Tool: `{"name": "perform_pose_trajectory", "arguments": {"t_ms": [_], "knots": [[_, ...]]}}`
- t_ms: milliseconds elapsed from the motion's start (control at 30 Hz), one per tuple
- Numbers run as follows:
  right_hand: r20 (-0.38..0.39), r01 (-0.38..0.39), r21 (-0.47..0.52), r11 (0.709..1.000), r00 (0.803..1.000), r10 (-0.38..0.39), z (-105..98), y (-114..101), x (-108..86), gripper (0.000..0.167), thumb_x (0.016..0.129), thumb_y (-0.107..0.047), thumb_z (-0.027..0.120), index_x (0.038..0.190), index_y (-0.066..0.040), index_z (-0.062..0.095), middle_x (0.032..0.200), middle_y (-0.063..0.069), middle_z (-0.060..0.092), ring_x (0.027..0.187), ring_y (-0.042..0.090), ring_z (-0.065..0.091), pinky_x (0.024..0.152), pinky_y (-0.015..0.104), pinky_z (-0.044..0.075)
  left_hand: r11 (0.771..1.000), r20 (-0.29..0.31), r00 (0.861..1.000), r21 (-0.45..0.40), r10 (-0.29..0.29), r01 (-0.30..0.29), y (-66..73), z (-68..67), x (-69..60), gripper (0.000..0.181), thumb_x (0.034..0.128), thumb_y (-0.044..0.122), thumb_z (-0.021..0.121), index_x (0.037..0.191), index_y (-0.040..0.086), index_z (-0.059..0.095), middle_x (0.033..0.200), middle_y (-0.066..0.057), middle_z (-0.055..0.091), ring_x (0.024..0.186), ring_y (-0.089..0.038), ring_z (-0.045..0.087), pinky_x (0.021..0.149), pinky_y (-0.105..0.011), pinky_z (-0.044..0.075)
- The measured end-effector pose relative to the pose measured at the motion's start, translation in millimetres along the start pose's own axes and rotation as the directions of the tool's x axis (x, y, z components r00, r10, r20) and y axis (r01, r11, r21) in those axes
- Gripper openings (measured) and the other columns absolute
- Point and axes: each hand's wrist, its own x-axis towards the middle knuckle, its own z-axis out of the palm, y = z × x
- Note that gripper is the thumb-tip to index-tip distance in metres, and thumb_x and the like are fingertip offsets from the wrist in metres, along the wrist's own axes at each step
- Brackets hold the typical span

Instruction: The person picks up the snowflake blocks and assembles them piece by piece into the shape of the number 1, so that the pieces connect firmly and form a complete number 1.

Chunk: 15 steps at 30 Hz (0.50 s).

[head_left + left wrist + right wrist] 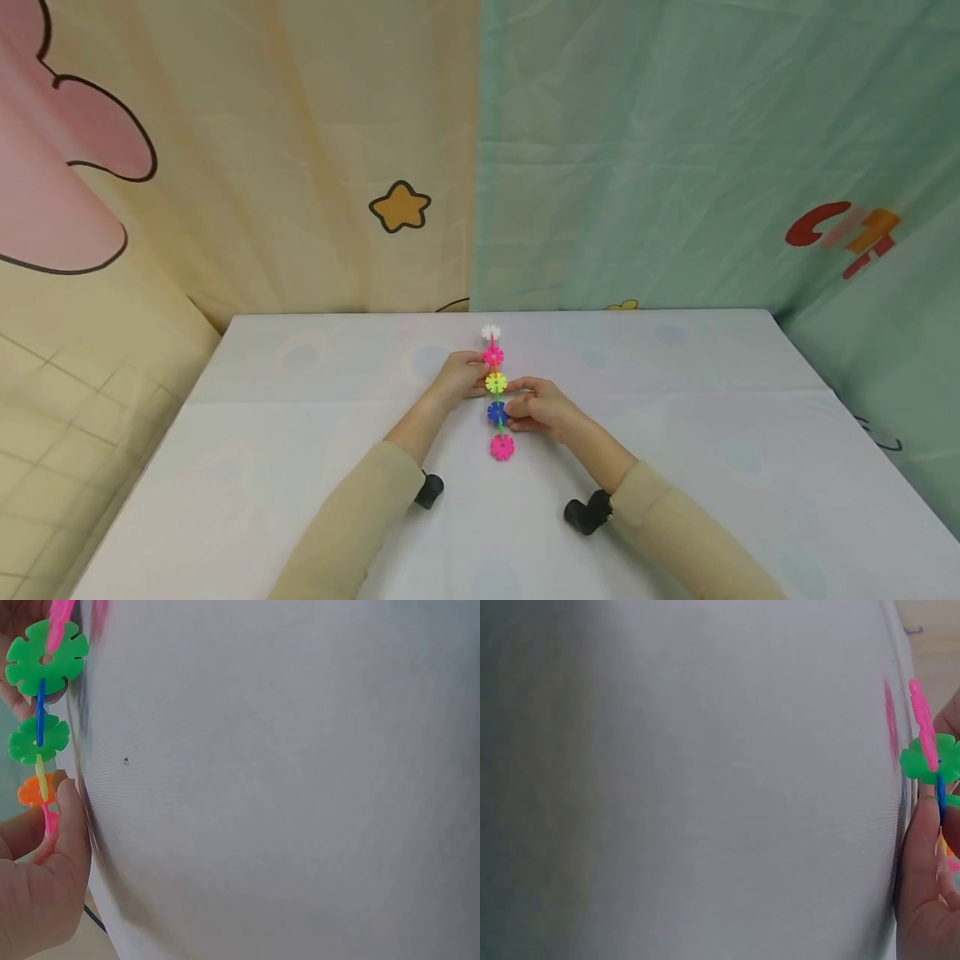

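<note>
A chain of interlocking snowflake discs [502,447] runs away from me above the white table. Discs facing up alternate with discs on edge, in white, pink, yellow, blue, orange and green. My left hand [457,379] holds the chain from the left, toward its far end; in the left wrist view its thumb and fingers pinch near an orange disc [34,791]. From the right, my right hand [546,408] pinches the blue disc [497,413], also seen on edge in the right wrist view [941,796]. The near pink disc hangs free of both hands.
The white table [262,467] reaches back to a printed curtain [637,167], yellowish on the left and green on the right. A black wrist device [588,512] sits at the right sleeve, and another [430,491] at the left.
</note>
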Motion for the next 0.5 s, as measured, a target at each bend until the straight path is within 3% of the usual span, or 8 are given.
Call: {"name": "perform_pose_trajectory", "arguments": {"t_ms": [233, 500], "knots": [[-0.017, -0.032, 0.012, 0.999, 0.999, 0.032, 0.1, -1.1, 2.7, 0.041, 0.087, 0.005, 0.058, 0.127, 0.003, 0.048, 0.076, 0.004, 0.063, 0.062, 0.011, 0.061, 0.059, 0.023, 0.053, 0.999, 0.011, 0.999, 0.009, -0.034, 0.034, 1.3, -1.5, 1.8, 0.039, 0.0967, 0.004, 0.043, 0.134, -0.008, 0.042, 0.114, -0.021, 0.057, 0.082, -0.018, 0.056, 0.08, -0.033, 0.052], [-0.014, -0.049, 0.035, 0.998, 0.999, 0.049, -0.8, 0.9, 3.7, 0.042, 0.087, 0.004, 0.059, 0.128, 0.003, 0.049, 0.076, 0.004, 0.064, 0.062, 0.011, 0.061, 0.059, 0.023, 0.054, 0.998, 0.017, 0.998, 0.024, -0.057, 0.057, 6.0, -8.4, -2.3, 0.035, 0.0964, 0.004, 0.043, 0.131, -0.004, 0.047, 0.098, -0.013, 0.059, 0.075, -0.016, 0.056, 0.075, -0.029, 0.053]]}}
